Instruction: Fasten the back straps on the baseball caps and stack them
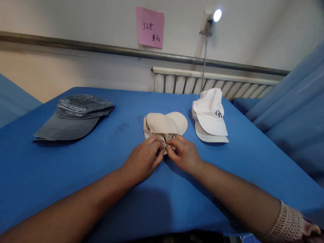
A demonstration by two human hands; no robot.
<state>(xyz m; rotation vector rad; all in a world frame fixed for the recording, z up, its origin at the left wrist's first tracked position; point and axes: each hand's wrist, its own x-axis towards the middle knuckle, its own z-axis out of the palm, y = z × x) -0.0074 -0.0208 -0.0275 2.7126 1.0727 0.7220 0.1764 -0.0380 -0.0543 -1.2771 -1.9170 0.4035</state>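
A cream baseball cap (163,124) lies on the blue-covered table (106,155) in front of me, its brim turned to the back right. My left hand (146,155) pinches the near side of this cap at its strap, fingers closed. Opposite it, the fingertips of my right hand (183,153) are closed on the same strap. The two hands almost meet there. Part of the strap and its fastening is hidden by my fingers.
To the left lies a dark grey cap (76,118) with white lettering. White caps (211,113) are stacked at the right. Behind the table are a radiator (182,82), a metal rail (113,50) and a hanging cable (204,64). A blue curtain (291,111) borders the right side.
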